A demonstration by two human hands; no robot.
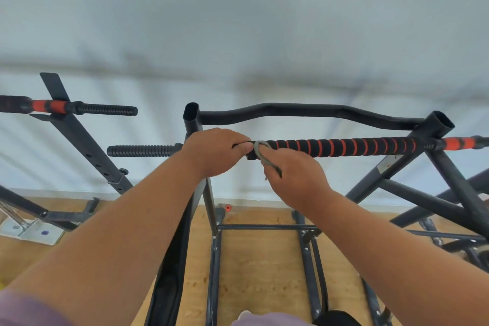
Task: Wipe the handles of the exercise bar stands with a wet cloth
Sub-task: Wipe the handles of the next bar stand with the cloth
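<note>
A black foam handle with orange spiral stripes (344, 146) runs horizontally across a black exercise bar stand (434, 140). A thin grey cloth (260, 149) is looped over the handle's left end. My left hand (215, 151) grips the bar just left of the cloth, fingers curled over the top. My right hand (293, 177) sits below the handle and pinches the cloth's hanging ends. A ribbed black bar end (143, 150) sticks out to the left of my left hand.
A second stand (87, 145) at left carries a bar with an orange grip (53, 106). A curved black top bar (304, 111) runs behind the handle. Black base tubes (267, 227) cross the wooden floor (254, 267). A white wall lies behind.
</note>
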